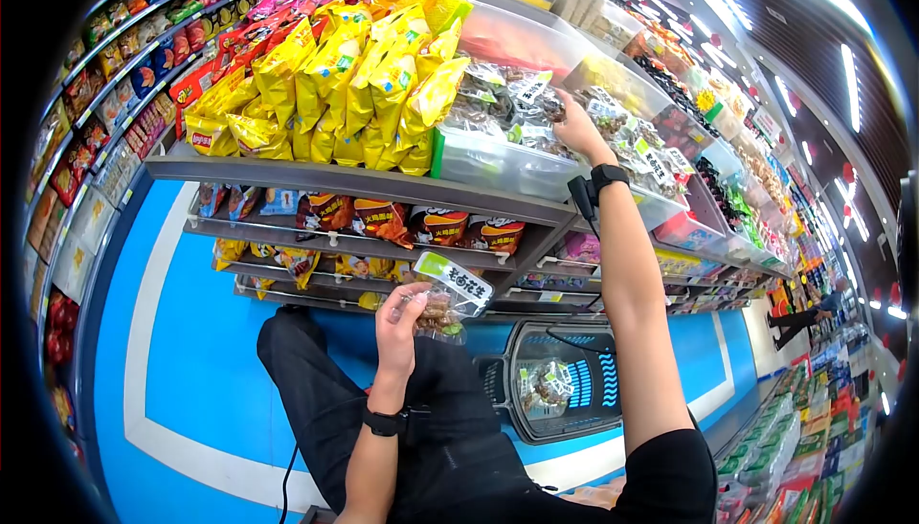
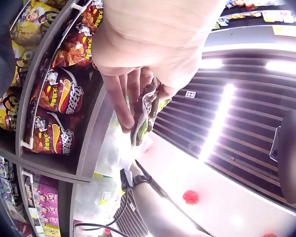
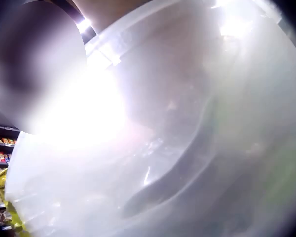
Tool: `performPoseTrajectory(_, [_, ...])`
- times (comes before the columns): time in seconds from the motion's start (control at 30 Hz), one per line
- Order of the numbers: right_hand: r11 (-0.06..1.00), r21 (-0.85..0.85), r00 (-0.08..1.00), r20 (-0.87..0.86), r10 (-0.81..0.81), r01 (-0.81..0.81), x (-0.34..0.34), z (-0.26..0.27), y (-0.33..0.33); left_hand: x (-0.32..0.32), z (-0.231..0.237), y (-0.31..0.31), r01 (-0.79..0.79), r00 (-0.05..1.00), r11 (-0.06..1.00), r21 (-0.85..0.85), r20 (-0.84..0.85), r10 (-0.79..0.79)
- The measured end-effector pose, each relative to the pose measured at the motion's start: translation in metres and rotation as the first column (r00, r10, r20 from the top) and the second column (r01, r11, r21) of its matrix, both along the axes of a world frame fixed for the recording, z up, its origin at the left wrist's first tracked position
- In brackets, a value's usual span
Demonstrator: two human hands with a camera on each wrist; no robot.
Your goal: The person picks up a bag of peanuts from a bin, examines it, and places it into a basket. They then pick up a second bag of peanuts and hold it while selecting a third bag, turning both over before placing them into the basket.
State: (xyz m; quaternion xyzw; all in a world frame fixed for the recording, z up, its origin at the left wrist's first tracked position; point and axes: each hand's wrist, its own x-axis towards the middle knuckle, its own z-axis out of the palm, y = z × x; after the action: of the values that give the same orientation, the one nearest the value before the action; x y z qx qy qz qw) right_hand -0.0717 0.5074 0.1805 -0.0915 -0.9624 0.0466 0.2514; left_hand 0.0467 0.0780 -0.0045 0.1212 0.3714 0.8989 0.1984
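Observation:
My left hand [image 1: 397, 328] pinches a clear packet [image 1: 445, 312] with a white-and-green label, held above my lap. From the left wrist view, the left hand [image 2: 138, 74] has its fingers and thumb on both sides of the packet [image 2: 147, 111], seen edge-on. My right hand [image 1: 580, 130] is inside a translucent bin [image 1: 498, 162] among similar packets [image 1: 529, 89]. One of its fingers lies extended at the packets; the other fingers are mostly hidden. In the right wrist view the blurred bin wall [image 3: 163, 138] fills the picture and hides the right hand.
Yellow snack bags [image 1: 330, 74] stand left of the bin. Lower shelves hold dark snack bags [image 1: 383, 221]. A grey basket [image 1: 565, 428] on the blue floor holds packets [image 1: 546, 385]. More bins [image 1: 656, 98] continue to the right. Further right, someone's dark-clothed legs [image 1: 793, 321] show.

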Motion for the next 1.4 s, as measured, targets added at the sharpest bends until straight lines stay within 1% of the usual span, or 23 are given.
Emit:
performPoseTrajectory(0.03, [1.000,-0.014,0.999,0.050,0.001,-0.001,-0.005,-0.004,0.008,-0.001,-0.004,0.000,-0.003,1.000,1.000,-0.019,0.000,0.003])
performPoseTrajectory(0.07, [0.999,0.032,0.998,0.062,0.016,-0.018,-0.011,-0.007,0.019,-0.002,-0.006,-0.001,-0.006,1.000,0.999,-0.038,0.002,0.006])
performPoseTrajectory(0.17, [0.946,0.268,0.982,-0.021,-0.185,0.184,0.003,0.012,-0.024,-0.002,-0.005,-0.002,-0.002,1.000,1.000,-0.023,-0.009,0.002])
performPoseTrajectory(0.27, [0.901,0.367,0.970,-0.021,-0.243,0.233,0.004,0.021,-0.026,-0.003,-0.004,-0.001,0.000,1.000,1.000,0.030,0.009,0.000])
performPoseTrajectory(0.37, [0.919,0.304,0.966,-0.128,-0.224,0.253,0.005,0.034,-0.029,-0.002,0.000,-0.005,0.014,1.000,1.000,0.028,0.013,-0.014])
performPoseTrajectory(0.4, [0.961,0.166,0.964,-0.182,-0.192,0.222,-0.008,0.036,-0.005,-0.002,0.002,-0.006,0.019,1.000,0.999,0.037,0.023,-0.020])
performPoseTrajectory(0.43, [0.966,0.132,0.927,-0.333,-0.170,0.224,-0.008,0.041,-0.010,-0.002,0.005,-0.007,0.025,0.999,0.999,0.045,0.033,-0.027])
performPoseTrajectory(0.5, [0.967,-0.198,0.891,-0.391,-0.230,0.162,-0.006,0.059,-0.020,-0.004,0.005,-0.008,0.020,0.999,0.999,0.051,0.043,-0.022])
performPoseTrajectory(0.53, [0.975,-0.156,0.877,-0.430,-0.214,0.161,-0.007,0.070,-0.025,-0.005,0.004,-0.008,0.010,0.999,0.999,0.048,0.042,-0.012])
performPoseTrajectory(0.6, [0.938,-0.336,0.840,-0.480,-0.253,0.090,-0.005,0.082,-0.051,-0.006,0.005,-0.009,0.013,0.998,0.999,0.044,0.055,-0.015])
performPoseTrajectory(0.63, [0.907,-0.418,0.819,-0.504,-0.275,0.047,-0.004,0.086,-0.060,-0.006,0.003,-0.008,0.012,0.998,0.999,0.046,0.059,-0.015])
performPoseTrajectory(0.67, [0.664,-0.685,0.902,-0.430,-0.034,-0.302,-0.022,0.077,-0.025,-0.007,0.003,-0.008,0.009,0.998,0.999,0.047,0.059,-0.011])
performPoseTrajectory(0.77, [0.516,-0.843,0.922,-0.308,-0.236,-0.150,-0.057,0.048,-0.009,-0.008,0.001,-0.010,-0.011,0.998,0.999,0.046,0.055,0.008])
performPoseTrajectory(0.8, [0.447,-0.892,0.973,-0.155,-0.174,-0.062,-0.055,0.046,-0.015,-0.010,0.000,-0.011,-0.021,0.999,0.999,0.037,0.045,0.019])
performPoseTrajectory(0.83, [0.423,-0.905,0.952,-0.091,-0.291,0.043,-0.059,0.038,-0.027,-0.010,-0.001,-0.012,-0.026,0.999,0.999,0.026,0.038,0.025])
performPoseTrajectory(0.9, [0.420,-0.907,0.961,-0.091,-0.262,0.028,-0.062,0.029,-0.038,-0.011,-0.002,-0.016,-0.035,0.999,0.999,0.029,0.041,0.033])
performPoseTrajectory(1.0, [0.433,-0.900,0.946,-0.182,-0.269,-0.050,-0.064,0.025,-0.040,-0.013,-0.001,-0.020,-0.053,0.996,0.998,0.038,0.071,0.051])
performPoseTrajectory(1.1, [0.474,-0.881,0.928,-0.184,-0.323,-0.010,-0.065,0.024,-0.033,-0.015,-0.004,-0.020,-0.073,0.995,0.997,0.038,0.073,0.070])
performPoseTrajectory(1.13, [0.432,-0.898,0.923,-0.236,-0.303,-0.087,-0.065,0.020,-0.031,-0.015,-0.002,-0.020,-0.064,0.995,0.997,0.039,0.076,0.061])
performPoseTrajectory(1.23, [0.454,-0.891,0.922,-0.189,-0.337,-0.016,-0.079,0.012,-0.006,-0.013,-0.001,-0.020,-0.046,0.995,0.999,0.026,0.088,0.044])
performPoseTrajectory(1.27, [0.483,-0.875,0.912,-0.234,-0.338,-0.046,-0.085,0.006,0.006,-0.012,0.002,-0.021,-0.022,0.996,0.999,0.030,0.085,0.019])
performPoseTrajectory(1.37, [0.522,-0.853,0.879,-0.257,-0.402,-0.011,-0.082,0.013,0.006,-0.012,0.001,-0.020,-0.051,0.997,0.998,0.040,0.062,0.048])
performPoseTrajectory(1.4, [0.600,-0.799,0.872,-0.279,-0.403,0.022,-0.077,0.019,0.000,-0.013,0.002,-0.020,-0.046,0.997,0.998,0.047,0.063,0.043])
